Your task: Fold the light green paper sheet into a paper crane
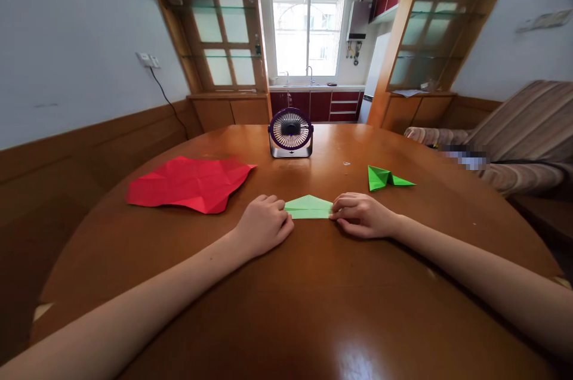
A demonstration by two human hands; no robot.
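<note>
A folded light green paper [308,207] lies on the wooden table between my two hands. Its near edge is straight and its far side rises to a low point, with a crease line running across it. My left hand [265,225] grips the paper's left corner, fingers curled and thumb low at the edge. At the opposite corner, my right hand [362,215] pinches the paper between bent fingers and thumb. Both corners are hidden under the fingers. A darker green folded paper piece [387,178] stands beyond my right hand. Left of my left hand spreads a creased red paper sheet [192,184].
A small purple desk fan [290,130] stands near the far side of the round wooden table [286,308]. A striped armchair [514,123] is at the right. Behind are shelves, a kitchen counter [317,87] and a window. A cable [165,93] hangs on the left wall.
</note>
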